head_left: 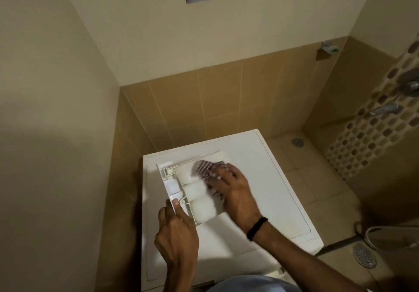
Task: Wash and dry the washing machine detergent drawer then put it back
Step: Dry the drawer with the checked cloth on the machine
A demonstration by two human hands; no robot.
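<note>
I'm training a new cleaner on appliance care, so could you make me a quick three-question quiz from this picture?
1. True or false: the left hand holds the detergent drawer on top of the washing machine.
2. What does the right hand hold against the drawer? A) a sponge B) a patterned cloth C) a brush
3. Fill in: the black wristband sits on the ____ wrist.

Key: 1 true; 2 B; 3 right.
</note>
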